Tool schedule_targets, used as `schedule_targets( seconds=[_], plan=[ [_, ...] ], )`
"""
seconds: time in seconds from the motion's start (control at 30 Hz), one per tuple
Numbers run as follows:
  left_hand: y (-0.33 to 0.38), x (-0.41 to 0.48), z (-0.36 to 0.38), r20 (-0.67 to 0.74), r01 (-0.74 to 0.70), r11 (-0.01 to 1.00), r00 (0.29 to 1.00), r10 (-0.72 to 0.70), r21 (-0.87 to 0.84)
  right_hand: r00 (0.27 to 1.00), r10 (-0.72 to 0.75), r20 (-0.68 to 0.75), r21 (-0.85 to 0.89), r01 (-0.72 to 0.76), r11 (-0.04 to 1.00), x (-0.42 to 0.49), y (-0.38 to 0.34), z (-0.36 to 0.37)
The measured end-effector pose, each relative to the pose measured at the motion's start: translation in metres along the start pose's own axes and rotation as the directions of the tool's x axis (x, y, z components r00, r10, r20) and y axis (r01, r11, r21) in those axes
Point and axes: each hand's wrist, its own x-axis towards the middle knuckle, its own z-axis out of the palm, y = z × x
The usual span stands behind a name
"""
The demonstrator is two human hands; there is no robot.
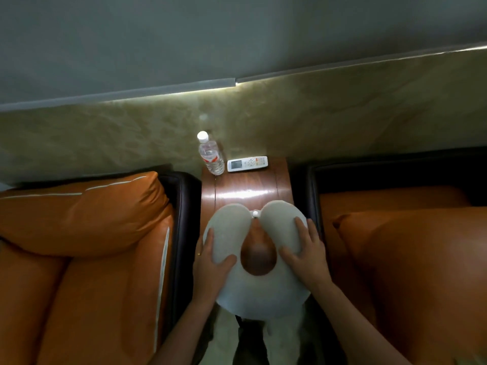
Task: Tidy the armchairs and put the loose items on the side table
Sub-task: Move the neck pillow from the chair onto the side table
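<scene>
Both my hands grip the neck pillow (259, 288) — left hand (212, 262), right hand (307, 252) — over the surface (247, 189); bottle (210, 154) and remote (247, 163) sit at its far end.

We see a glossy wooden worktop (246, 189); on it, a matt, soft-cloth neck pillow (259, 288) and a clear plastic bottle (210, 154).
</scene>
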Motion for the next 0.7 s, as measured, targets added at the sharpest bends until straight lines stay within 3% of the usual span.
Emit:
schedule_targets(
  seconds=[0.17, 0.47, 0.7],
  plan=[
    [-0.033, 0.074, -0.019, -0.005, 0.038, 0.999, 0.999, -0.037, 0.027, 1.0, 0.023, 0.0, -0.011, -0.023, 1.0, 0.052, -0.026, 0.052],
    [-0.037, 0.172, -0.009, -0.066, -0.035, 0.998, 0.997, 0.032, -0.049, 0.991, 0.019, -0.13, 0.052, -0.012, 0.999, 0.139, -0.041, 0.075],
    [-0.062, 0.191, -0.012, -0.048, -0.01, 0.997, 0.999, 0.007, -0.073, 0.999, 0.022, -0.033, 0.033, -0.021, 0.999, 0.157, -0.041, 0.099]
  ],
)
